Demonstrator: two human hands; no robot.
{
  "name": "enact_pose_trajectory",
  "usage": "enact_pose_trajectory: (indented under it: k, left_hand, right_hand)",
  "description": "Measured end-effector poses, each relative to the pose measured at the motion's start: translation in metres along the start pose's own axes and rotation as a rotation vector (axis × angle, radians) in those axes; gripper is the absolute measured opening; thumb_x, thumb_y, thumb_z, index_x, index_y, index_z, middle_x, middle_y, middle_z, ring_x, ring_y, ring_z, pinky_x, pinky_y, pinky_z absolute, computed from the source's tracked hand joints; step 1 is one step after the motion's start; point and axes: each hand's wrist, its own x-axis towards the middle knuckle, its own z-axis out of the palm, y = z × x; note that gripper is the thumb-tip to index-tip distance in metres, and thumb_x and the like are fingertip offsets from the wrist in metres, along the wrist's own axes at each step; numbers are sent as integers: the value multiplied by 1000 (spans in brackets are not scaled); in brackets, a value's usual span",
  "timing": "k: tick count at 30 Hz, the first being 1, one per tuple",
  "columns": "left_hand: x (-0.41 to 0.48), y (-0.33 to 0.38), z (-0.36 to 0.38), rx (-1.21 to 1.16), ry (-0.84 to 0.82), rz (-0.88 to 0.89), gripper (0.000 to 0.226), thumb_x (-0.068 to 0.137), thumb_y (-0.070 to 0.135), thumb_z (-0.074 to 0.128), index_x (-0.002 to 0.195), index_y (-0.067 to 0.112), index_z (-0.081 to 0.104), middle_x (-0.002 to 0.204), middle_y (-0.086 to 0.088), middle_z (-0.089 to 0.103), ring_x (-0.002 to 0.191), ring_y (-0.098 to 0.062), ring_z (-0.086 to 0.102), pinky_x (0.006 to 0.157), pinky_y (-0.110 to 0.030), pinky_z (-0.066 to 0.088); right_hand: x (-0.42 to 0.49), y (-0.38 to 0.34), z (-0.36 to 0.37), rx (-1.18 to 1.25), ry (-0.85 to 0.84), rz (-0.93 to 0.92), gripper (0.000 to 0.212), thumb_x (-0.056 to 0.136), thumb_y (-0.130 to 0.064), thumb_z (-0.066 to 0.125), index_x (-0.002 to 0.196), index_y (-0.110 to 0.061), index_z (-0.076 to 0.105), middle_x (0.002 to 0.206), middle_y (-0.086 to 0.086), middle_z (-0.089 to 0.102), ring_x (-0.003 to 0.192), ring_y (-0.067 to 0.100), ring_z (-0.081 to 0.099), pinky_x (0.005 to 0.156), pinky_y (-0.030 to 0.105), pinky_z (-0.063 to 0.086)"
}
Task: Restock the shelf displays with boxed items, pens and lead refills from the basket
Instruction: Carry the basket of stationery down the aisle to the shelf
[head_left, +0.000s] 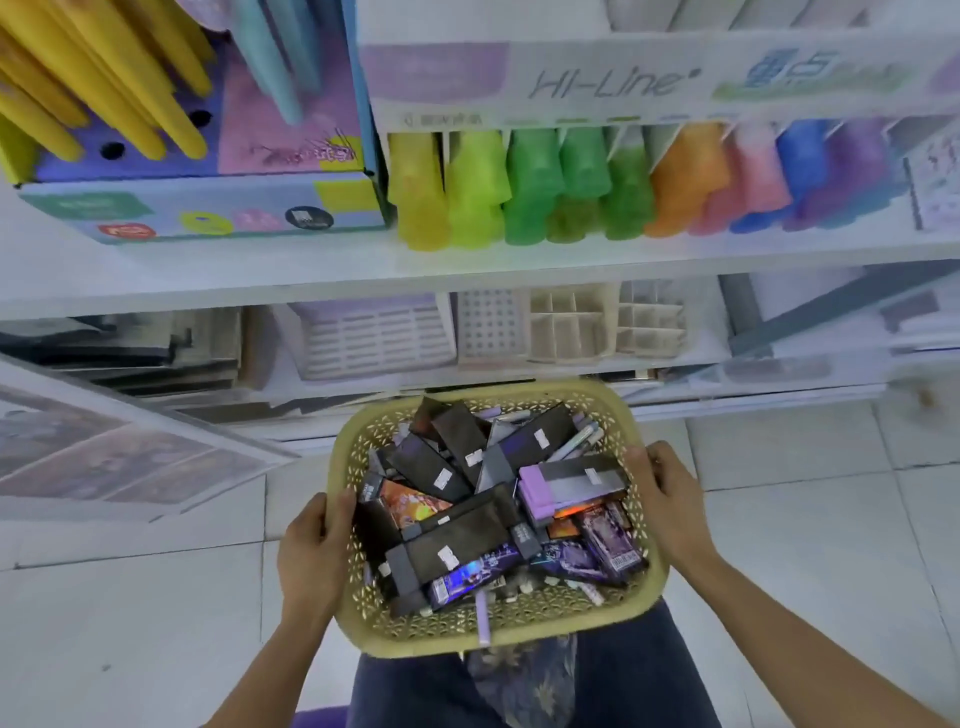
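The basket (441, 626) sits low in the view at 6 o'clock, held over the person's lap in front of the shelf (260, 270). The left hand (311, 545) grips its rim at 9 o'clock, thumb hooked inside and fingers wrapped round the outer wall. The right hand (670, 499) grips the rim at 3 o'clock the same way. Neither hand is free.

Inside, dark boxes (447, 551) lie heaped and crossed, with a lilac box (566, 488) on top toward 2 o'clock. Pens (582, 436) gather at 1 o'clock and one purple pen (483, 618) lies at 6 o'clock against the wall. I cannot tell which small items are lead refills.

The step looks like bringing the stock up to the displays, with nothing yet taken out. To do it well, hold the basket level, since the heap reaches the rim and a tilt toward 12 o'clock could spill the top boxes. Rest the base on the lap before letting go with one hand. Hold with the left and pick with the right, starting with the lilac box, which lies loose on top.

The highlighter display (623, 182) at 1 o'clock looks full. The holed display (208, 202) at 10 o'clock shows open holes, so it likely needs pens. The view is blurred, so read the labels before placing anything.
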Motion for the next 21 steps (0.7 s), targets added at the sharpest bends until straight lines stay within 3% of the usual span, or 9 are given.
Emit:
enact_pose_trajectory:
  k: [3,7,11,15,17,21]
  left_hand:
    - [16,-28,44,48,17,-7,49,86,52,46,64,8,46,55,-7,50,54,-23,47,52,-34,34]
    - [41,-76,110,90,-16,-55,48,97,44,51,70,5,51,60,-12,56,61,-32,54,55,-36,39]
    - [79,-121,174,135,-108,-117,48,98,45,44,75,4,53,65,-14,60,65,-33,57,58,-35,38]
    - [122,-176,240,202,-189,-154,45,101,39,41,80,1,53,70,-18,60,71,-35,58,60,-35,37]
    - [141,-204,273,214,-186,-164,43,101,37,43,79,1,52,71,-19,59,73,-36,58,60,-37,36]
    - [168,-251,334,237,-101,-199,40,101,35,43,79,3,50,70,-17,57,71,-35,55,59,-37,35]
  right_hand:
    - [24,43,16,-8,-32,11,32,100,-37,47,79,-13,48,61,-1,58,50,-1,50,50,23,40]
    - [62,107,37,-58,-60,32,33,100,-40,45,78,-15,46,62,-1,58,52,1,51,53,30,40]
    - [110,170,66,-153,-140,61,37,100,-42,40,84,-10,47,66,4,59,60,15,56,55,33,40]
    - [163,242,107,-325,-252,97,34,102,-43,36,91,-11,46,73,2,59,66,17,58,55,30,39]
    - [187,279,131,-392,-280,107,31,103,-42,36,90,-14,43,73,-1,57,65,15,56,52,26,36]
    - [224,340,180,-444,-237,117,27,103,-39,36,91,-16,42,79,5,60,70,22,56,58,33,37]
